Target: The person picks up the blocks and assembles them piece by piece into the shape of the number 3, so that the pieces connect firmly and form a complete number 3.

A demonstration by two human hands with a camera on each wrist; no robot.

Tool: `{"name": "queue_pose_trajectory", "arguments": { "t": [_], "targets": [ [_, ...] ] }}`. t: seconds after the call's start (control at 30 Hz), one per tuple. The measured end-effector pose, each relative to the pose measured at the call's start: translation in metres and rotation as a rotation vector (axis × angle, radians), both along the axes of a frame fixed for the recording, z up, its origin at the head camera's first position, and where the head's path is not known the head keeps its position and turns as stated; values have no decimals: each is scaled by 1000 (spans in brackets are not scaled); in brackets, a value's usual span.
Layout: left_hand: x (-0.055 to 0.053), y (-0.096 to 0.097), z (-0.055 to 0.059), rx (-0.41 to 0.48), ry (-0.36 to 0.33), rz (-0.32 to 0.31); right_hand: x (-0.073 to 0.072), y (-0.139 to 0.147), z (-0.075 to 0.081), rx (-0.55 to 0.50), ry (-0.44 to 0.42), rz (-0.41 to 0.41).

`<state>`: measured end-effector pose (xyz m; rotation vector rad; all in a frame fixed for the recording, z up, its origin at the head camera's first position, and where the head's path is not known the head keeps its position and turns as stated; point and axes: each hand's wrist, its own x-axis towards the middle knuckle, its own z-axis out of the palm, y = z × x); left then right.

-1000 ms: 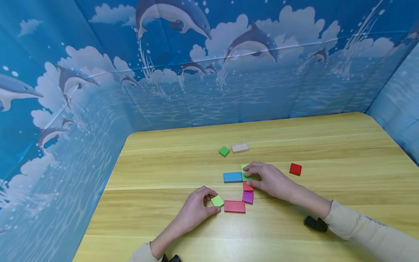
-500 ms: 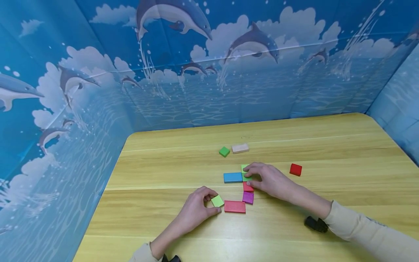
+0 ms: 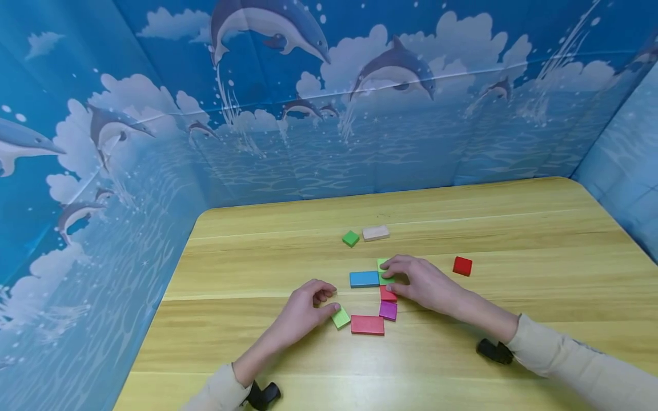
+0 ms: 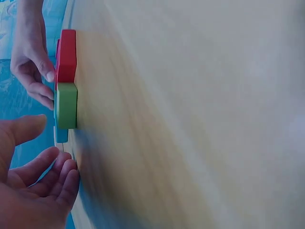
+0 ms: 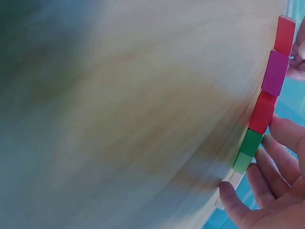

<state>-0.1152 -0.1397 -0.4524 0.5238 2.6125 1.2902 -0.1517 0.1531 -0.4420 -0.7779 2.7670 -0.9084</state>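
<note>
My left hand is just left of a light green square block, fingers loosely bent and holding nothing; its thumb tip overlaps the block's upper corner in the head view. That block lies tilted at the left end of a long red block. A purple block, a small red block, a green block and a light green block run upward in a column. Over this column rests my right hand, thumb at the small red block, relaxed fingertips on the green ones. A blue block adjoins the column's left side.
Farther back on the wooden table lie a green square block and a pale wooden block. A separate red block sits to the right. A dolphin-print curtain hangs behind the table.
The left hand has let go of the light green block and moved slightly up and left. That block has turned a little. The right hand stays in place.
</note>
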Motion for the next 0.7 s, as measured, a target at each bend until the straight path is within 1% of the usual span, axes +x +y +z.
{"name": "queue_pose_trajectory", "arguments": {
  "t": [0.2, 0.5, 0.57, 0.7],
  "targets": [
    [-11, -1, -1, 21, -23, 1, 0, -1, 0, 2, 13, 3],
    [-32, 4, -2, 1, -11, -6, 2, -1, 0, -9, 16, 10],
    [-38, 7, -3, 1, -17, -18, 1, -1, 1, -6, 10, 8],
    [-50, 10, -6, 33, -34, -69, 1, -1, 1, -3, 4, 3]
  ]
}}
